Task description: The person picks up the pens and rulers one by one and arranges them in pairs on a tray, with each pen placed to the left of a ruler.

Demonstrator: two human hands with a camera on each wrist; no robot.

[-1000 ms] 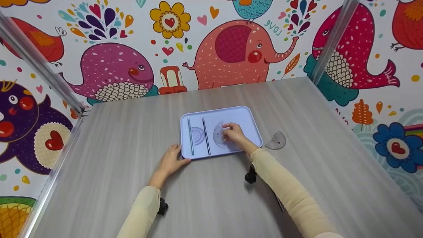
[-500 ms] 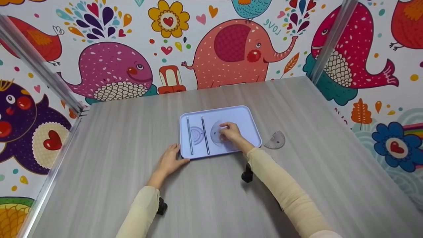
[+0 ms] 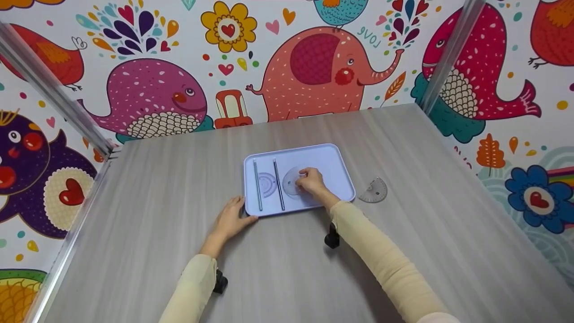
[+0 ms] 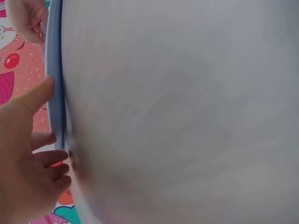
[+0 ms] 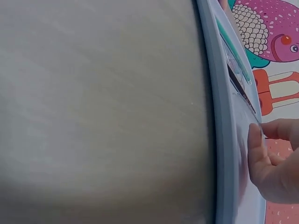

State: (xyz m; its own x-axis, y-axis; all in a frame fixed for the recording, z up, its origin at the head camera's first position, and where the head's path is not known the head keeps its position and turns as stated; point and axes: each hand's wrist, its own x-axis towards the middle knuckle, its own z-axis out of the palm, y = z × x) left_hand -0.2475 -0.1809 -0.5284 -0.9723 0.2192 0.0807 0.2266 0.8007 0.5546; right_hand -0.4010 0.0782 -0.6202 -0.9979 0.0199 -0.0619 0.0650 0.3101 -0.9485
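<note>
My right hand [image 3: 313, 183] pinches a clear protractor [image 3: 289, 183] between thumb and fingers over the right part of a pale lilac tray [image 3: 314, 152]. The hand covers the protractor's right side. Left of it in the tray lie a dark pencil [image 3: 279, 186] and a teal pencil [image 3: 257, 186], roughly parallel. Between these two rests another protractor [image 3: 267, 185]. At the tray's near left corner is my left hand [image 3: 229, 220], its thumb along the near edge and its fingers by the left edge. The left wrist view shows the thumb [image 4: 39, 95] touching the rim.
A third protractor [image 3: 375, 190] lies on the grey wood-grain table [image 3: 170, 179], just right of the tray. Patterned walls [image 3: 314, 89] with cartoon animals enclose the table at the back and sides. Metal posts [image 3: 453, 58] stand at the back corners.
My right hand has shifted slightly left with the protractor, closer to the dark pencil. A thin dark stick beside the right sleeve is now hidden. My left hand stays at the tray's corner.
</note>
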